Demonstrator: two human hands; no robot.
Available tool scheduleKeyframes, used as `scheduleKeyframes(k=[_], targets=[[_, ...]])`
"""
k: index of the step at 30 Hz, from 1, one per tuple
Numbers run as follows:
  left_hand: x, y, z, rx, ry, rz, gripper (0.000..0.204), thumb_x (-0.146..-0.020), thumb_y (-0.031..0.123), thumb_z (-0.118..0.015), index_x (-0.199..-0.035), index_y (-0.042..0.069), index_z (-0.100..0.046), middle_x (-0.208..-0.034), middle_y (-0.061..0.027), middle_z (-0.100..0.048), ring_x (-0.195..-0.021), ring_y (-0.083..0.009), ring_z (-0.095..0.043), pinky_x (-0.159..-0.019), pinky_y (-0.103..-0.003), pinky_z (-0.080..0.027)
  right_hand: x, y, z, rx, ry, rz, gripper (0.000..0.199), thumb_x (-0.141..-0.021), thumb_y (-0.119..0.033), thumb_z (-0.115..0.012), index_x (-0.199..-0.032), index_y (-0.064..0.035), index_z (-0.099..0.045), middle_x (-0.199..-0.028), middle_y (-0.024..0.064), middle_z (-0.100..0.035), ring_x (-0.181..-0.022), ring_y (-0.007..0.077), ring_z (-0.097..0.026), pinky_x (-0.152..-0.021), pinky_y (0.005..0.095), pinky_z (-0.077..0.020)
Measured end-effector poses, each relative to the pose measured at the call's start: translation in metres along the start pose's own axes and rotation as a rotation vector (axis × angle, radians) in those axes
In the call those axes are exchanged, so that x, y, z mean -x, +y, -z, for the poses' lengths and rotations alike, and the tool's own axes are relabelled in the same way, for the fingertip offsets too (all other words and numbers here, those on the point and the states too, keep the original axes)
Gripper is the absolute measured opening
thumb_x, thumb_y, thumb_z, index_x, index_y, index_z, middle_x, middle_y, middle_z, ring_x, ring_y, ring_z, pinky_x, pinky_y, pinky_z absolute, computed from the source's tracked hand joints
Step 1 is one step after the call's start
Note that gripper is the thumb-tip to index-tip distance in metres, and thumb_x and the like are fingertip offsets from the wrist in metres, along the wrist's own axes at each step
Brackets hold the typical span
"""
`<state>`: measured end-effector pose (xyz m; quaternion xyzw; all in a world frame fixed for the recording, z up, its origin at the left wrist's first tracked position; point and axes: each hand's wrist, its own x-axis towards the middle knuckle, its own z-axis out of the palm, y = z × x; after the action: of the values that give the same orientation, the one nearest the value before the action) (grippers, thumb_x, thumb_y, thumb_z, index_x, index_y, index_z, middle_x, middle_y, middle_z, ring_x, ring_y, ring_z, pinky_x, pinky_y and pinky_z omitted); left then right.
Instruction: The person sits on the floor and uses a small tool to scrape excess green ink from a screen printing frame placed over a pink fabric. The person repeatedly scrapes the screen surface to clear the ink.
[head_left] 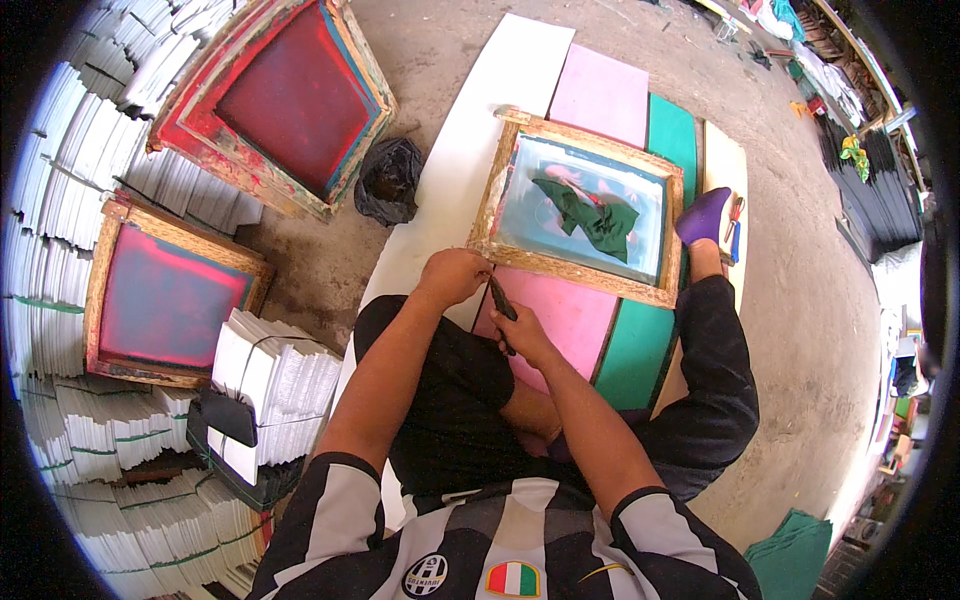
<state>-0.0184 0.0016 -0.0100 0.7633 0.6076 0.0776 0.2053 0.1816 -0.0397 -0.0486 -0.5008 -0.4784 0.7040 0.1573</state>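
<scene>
A wooden screen-printing frame (578,270) with pale blue mesh lies in front of me, and a crumpled dark green cloth (592,216) rests on the mesh. At the frame's near left corner is my left hand (455,275), its fingers pinched together; what they hold, if anything, is too small to make out. Just right of it and below the frame's near rail, my right hand (525,335) is closed round a slender dark hand tool (502,298). The tool's tip points up toward my left fingertips; its exact kind is unclear.
Under the frame lie white (510,75), pink (560,310) and green sheets (640,340). My purple-covered foot (704,215) touches its right side, near small red- and blue-handled tools (737,230). Left are a black plastic bag (388,182), red-stained frames (175,295) and bundled paper stacks (285,380).
</scene>
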Motion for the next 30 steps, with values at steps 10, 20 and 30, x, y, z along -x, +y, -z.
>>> scheduleKeyframes(k=[10, 20, 30], targets=[[0.01, -0.002, 0.018, -0.244, -0.132, 0.117, 0.015, -0.082, 0.024, -0.065, -0.089, 0.016, -0.076, -0.09, -0.0112, -0.072, -0.086, -0.0326, -0.069, -0.073, -0.046, -0.056, -0.014, -0.018, -0.002, 0.178, -0.16, -0.084, 0.027, -0.098, -0.03, -0.058, -0.099, -0.0032, -0.056, -0.069, 0.0058, -0.06, -0.053, 0.0156, -0.059, -0.044, 0.029, -0.047], [0.013, -0.014, 0.023, -0.224, -0.163, 0.427, 0.019, -0.08, 0.017, -0.067, -0.094, 0.007, -0.075, -0.096, -0.0161, -0.073, -0.091, -0.0301, -0.072, -0.076, -0.042, -0.057, -0.025, -0.03, -0.002, 0.095, -0.072, -0.138, 0.036, -0.098, -0.035, -0.056, -0.094, 0.0011, -0.058, -0.074, 0.0099, -0.061, -0.06, 0.0233, -0.062, -0.049, 0.0373, -0.0498], [0.012, -0.009, 0.022, -0.066, -0.312, 0.522, 0.042, -0.073, 0.038, -0.082, -0.1, 0.006, -0.074, -0.105, -0.0149, -0.073, -0.097, -0.0324, -0.07, -0.082, -0.044, -0.056, -0.027, -0.005, 0.028, 0.006, 0.144, -0.137, 0.037, -0.096, -0.035, -0.057, -0.104, 0.0011, -0.053, -0.076, 0.0099, -0.057, -0.058, 0.0221, -0.06, -0.05, 0.0365, -0.0498]])
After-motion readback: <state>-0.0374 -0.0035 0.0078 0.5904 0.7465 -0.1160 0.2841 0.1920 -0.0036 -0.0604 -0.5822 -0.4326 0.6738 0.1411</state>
